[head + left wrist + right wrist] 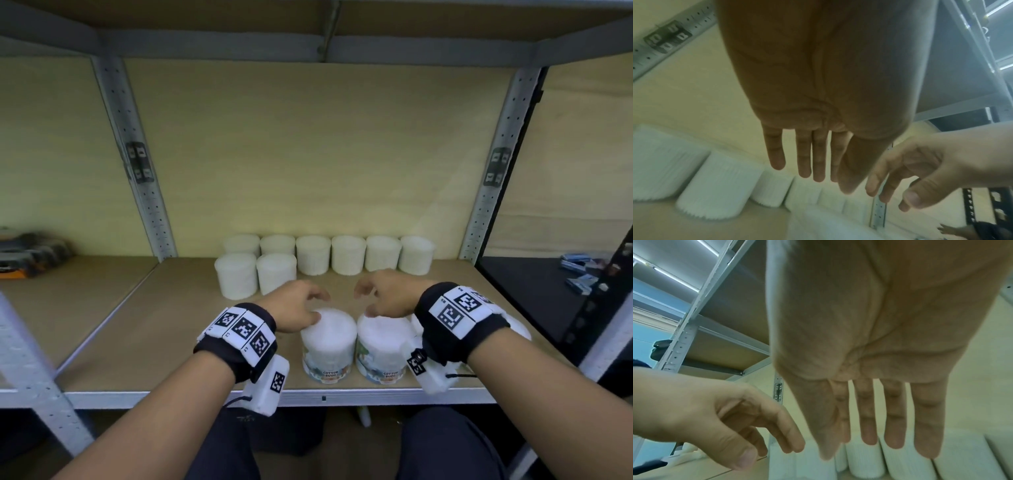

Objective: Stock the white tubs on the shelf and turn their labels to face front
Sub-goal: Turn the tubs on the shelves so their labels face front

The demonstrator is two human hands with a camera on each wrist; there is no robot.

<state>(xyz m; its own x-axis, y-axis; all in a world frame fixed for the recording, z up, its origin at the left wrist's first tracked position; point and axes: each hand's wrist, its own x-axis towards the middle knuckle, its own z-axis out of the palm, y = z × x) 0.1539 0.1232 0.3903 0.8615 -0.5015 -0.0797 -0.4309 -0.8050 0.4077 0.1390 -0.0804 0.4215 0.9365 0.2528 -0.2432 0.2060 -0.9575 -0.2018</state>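
The left hand (297, 306) hovered palm-down with fingers straight and relaxed, grasping nothing, its thumb side just over the lid of the left front tub (328, 346). The right hand (386, 295) was likewise released, fingers extended above the right front tub (383, 348); whether either hand touched a lid could not be told. Both tubs were squat, smooth white cylinders standing upright near the front edge of the shelf board (144, 342), touching side by side, their printed "COTTON BUDS" labels facing the front edge. A third tub (513, 327) sat mostly hidden behind the right wrist. Toward the back edge stood the rear tubs (347, 255), upright ribbed-looking white cylinders in a row of six, with two more in front at the row's left end, no labels showing. The board was matte brown fibreboard, framed by perforated grey metal uprights (137, 164).
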